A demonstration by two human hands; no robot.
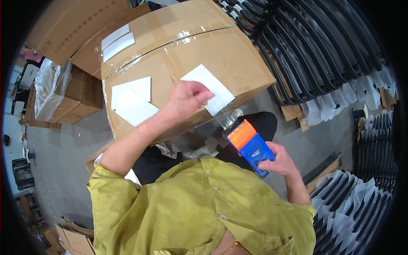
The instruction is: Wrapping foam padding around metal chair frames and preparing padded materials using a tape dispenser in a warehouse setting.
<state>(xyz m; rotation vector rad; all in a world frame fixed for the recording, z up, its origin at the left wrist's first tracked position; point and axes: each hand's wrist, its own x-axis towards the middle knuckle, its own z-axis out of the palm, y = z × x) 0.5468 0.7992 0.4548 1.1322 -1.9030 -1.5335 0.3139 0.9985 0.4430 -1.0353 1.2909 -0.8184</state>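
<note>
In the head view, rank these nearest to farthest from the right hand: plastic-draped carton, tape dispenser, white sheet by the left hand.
1. Tape dispenser: held in the right hand.
2. White sheet: on the large box, by the left hand.
3. Plastic-draped carton: left of the box.

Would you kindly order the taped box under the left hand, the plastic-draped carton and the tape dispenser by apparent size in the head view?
1. Taped box
2. Plastic-draped carton
3. Tape dispenser
</note>
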